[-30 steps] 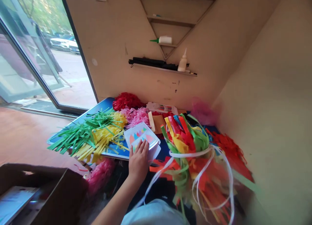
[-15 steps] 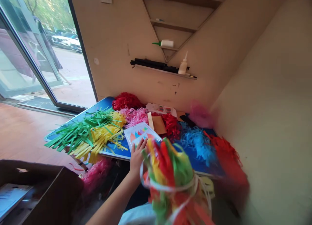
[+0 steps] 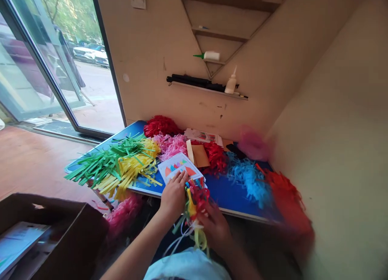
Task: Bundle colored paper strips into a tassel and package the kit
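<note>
My left hand (image 3: 174,194) rests at the front edge of the table, its fingers stretched out flat over the lower part of a white printed sheet (image 3: 170,165) with coloured shapes on it. Close beside it, my right hand (image 3: 217,228) is closed around a bundle of multicoloured crepe streamers (image 3: 197,198), red, yellow, green and blue. White string and a pale yellow-green strip hang below the bundle. My right fingertips are partly hidden by the streamers.
The blue table (image 3: 222,194) bears piles of green strips (image 3: 121,154), yellow strips (image 3: 133,164), pink shreds (image 3: 171,144) and blue shreds (image 3: 250,181). A brown envelope (image 3: 200,155) lies behind the sheet. At lower left stands a cardboard box (image 3: 72,231). Glue bottles (image 3: 230,83) stand on wall shelves.
The streamer bundle, earlier large and close to the camera, has moved down and away to the table edge beside my left hand. My right hand has come into view holding it.
</note>
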### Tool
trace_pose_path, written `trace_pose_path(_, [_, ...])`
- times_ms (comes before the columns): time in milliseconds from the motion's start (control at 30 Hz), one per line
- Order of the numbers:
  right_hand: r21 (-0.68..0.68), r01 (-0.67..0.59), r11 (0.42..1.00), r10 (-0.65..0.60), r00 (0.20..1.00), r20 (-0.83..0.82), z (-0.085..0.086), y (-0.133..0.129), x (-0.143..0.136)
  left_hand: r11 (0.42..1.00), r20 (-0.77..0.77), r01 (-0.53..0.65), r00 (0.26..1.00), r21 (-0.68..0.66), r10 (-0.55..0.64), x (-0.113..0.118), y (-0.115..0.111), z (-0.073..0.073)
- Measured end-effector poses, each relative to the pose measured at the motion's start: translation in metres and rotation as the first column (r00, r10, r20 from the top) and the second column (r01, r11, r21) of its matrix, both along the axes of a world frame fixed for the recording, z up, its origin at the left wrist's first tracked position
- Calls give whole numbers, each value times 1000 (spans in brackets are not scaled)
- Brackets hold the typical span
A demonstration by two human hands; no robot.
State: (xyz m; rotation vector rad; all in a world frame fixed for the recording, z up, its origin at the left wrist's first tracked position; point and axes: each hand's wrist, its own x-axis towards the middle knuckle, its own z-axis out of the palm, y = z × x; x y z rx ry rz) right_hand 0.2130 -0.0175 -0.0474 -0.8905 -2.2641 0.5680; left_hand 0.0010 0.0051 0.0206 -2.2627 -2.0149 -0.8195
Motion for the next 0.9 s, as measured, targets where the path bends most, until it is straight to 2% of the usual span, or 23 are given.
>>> trace_pose_path(67, [165, 11, 986, -22, 997, 70, -5, 1, 5, 1000, -20, 4, 1000, -13, -4, 2, -1, 6])
trace_pose_path(167, [350, 3, 937, -85, 972, 217, 2, 1, 7, 999, -103, 36, 994, -25, -38, 8, 0, 8])
trace_pose_path(200, [389, -10, 921, -105, 957, 272, 6, 1, 6, 998, -142, 51, 988, -37, -56, 11, 0, 6])
trace_pose_path(267, [376, -18, 927, -122, 930, 346, 15, 1, 1, 994, -220, 77, 971, -80, -93, 18, 0, 2])
trace_pose_path(367, [204, 132, 970, -190, 935, 300, 26, 4, -7, 977, -313, 94, 938, -190, -151, 30, -5, -2])
trace_pose_path(433, [20, 230, 973, -230, 960, 162, 32, 8, -12, 961, -346, 81, 922, -263, -172, 36, -10, 0])
trace_pose_path(467, [-68, 237, 969, -232, 970, 74, 33, 10, -14, 953, -356, 75, 917, -293, -182, 39, -12, 3])
trace_pose_path(500, [-146, 206, 968, -211, 977, -18, 35, 11, -17, 945, -362, 69, 913, -319, -189, 40, -14, 6])
trace_pose_path(567, [-297, 66, 953, -133, 968, -211, 36, 12, -22, 932, -366, 61, 909, -359, -200, 41, -17, 12])
trace_pose_path(667, [-514, -180, 839, -82, 892, -445, 34, 9, -31, 915, -349, 90, 906, -394, -240, 39, -18, 18])
trace_pose_path(700, [-540, -205, 816, -95, 874, -476, 32, 8, -33, 912, -340, 104, 906, -398, -252, 39, -19, 19])
trace_pose_path(733, [-531, -181, 828, -107, 878, -467, 30, 8, -34, 909, -329, 123, 906, -399, -267, 38, -19, 20])
trace_pose_path(767, [-477, -99, 873, -119, 906, -406, 27, 7, -35, 903, -322, 146, 902, -403, -289, 39, -20, 21])
trace_pose_path(833, [-280, 125, 952, -188, 960, -210, 21, 6, -36, 899, -334, 168, 888, -403, -316, 41, -22, 22])
trace_pose_path(900, [-103, 247, 964, -251, 967, -31, 14, 6, -37, 904, -369, 166, 872, -394, -321, 45, -24, 23])
